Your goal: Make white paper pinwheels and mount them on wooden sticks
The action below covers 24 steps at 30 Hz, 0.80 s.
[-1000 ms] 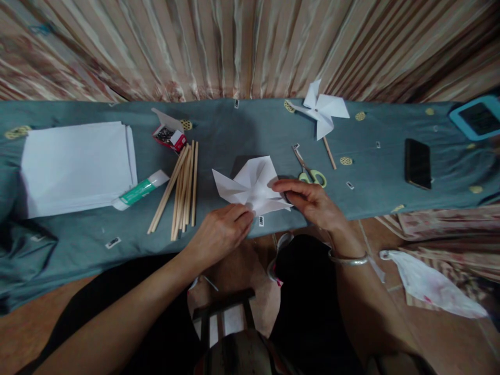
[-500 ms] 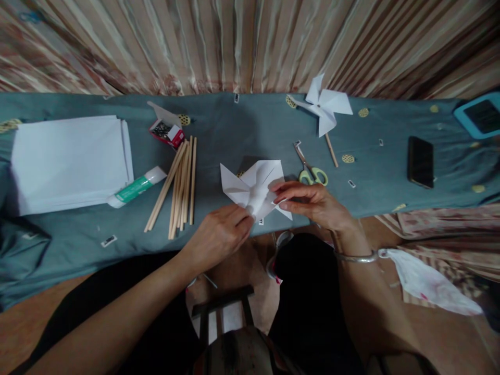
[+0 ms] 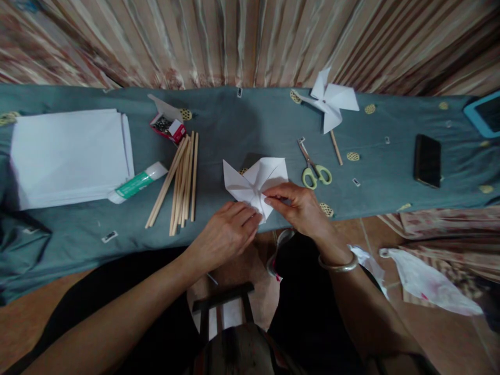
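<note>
A white paper pinwheel (image 3: 250, 182), its blades partly folded, is held above the front edge of the table. My left hand (image 3: 230, 229) pinches its lower edge, fingers closed on the paper. With thumb and index finger, my right hand (image 3: 299, 205) grips a paper flap close to the centre. To the right of the paper lie green-handled scissors (image 3: 314, 169). Farther back rests another white pinwheel (image 3: 328, 104) with a wooden stick (image 3: 336, 148) under it.
On the left lie a stack of white paper (image 3: 70, 156), a green-and-white glue stick (image 3: 136, 183), several wooden sticks (image 3: 182, 182) and an open red box (image 3: 169, 127) of small metal pieces. A black phone (image 3: 427, 160) and a blue-framed device (image 3: 484, 117) are at the right.
My right hand has moved left, bringing a paper flap in toward the pinwheel's centre. My left hand still pinches the lower edge, slightly farther right. The view has shifted a little.
</note>
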{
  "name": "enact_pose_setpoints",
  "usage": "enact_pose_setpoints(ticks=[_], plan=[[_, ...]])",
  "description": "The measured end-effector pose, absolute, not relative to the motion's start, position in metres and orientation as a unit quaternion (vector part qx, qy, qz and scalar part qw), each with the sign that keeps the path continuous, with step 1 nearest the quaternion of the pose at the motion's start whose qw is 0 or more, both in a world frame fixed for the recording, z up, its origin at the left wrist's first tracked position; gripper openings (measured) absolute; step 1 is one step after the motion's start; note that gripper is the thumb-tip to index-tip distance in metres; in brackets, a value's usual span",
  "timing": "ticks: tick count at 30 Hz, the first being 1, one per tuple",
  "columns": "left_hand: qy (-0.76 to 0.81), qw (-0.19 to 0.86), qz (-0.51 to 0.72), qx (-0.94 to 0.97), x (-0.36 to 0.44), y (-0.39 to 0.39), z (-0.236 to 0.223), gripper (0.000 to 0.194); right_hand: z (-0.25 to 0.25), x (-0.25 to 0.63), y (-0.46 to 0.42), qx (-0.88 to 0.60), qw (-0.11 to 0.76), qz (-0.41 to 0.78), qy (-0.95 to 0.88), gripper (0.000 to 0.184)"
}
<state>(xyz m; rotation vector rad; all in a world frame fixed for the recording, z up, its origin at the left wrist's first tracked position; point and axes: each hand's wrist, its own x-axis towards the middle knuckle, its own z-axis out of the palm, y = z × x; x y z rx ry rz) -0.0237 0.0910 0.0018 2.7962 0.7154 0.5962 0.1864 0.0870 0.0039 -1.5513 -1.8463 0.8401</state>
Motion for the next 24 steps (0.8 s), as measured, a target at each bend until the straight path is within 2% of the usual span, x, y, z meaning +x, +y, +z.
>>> enact_pose_setpoints(ticks=[4,24], plan=[[0.241,0.093,0.202,0.945,-0.024,0.091,0.001,0.021,0.004,0.183,0.087,-0.608,0.271,0.301,-0.683,0.016],[0.248,0.115,0.194,0.942,-0.023,0.09,0.002,0.02,0.009,0.173,0.088,-0.631,0.254,0.231,-0.696,0.007]])
